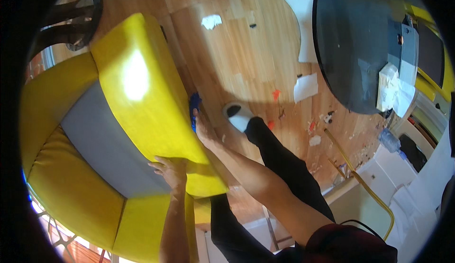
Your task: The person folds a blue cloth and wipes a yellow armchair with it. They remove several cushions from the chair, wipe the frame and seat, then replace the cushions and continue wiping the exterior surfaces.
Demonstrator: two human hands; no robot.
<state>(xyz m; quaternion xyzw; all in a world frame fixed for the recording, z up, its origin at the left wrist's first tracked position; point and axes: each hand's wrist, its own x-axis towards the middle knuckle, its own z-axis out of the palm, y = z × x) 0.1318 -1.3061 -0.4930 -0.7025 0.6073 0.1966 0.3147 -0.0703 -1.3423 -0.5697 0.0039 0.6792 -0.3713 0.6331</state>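
Observation:
A yellow upholstered chair [167,121] with a grey seat panel [110,135] fills the left of the head view. My left hand [171,170] lies on the inner edge of its yellow front section, fingers spread towards the grey panel. On the outer side of that section, my right hand [204,129] presses a crumpled blue cloth [194,106] against the upholstery. The fingers partly hide the cloth. A bright glare patch shines on the yellow surface above both hands.
My foot in a white shoe [240,115] stands on the wood floor beside the chair. Paper [305,88] and debris litter the floor. A dark round glass table [352,49] holds a tissue pack [387,85]. A bent gold metal tube [373,195] is at lower right.

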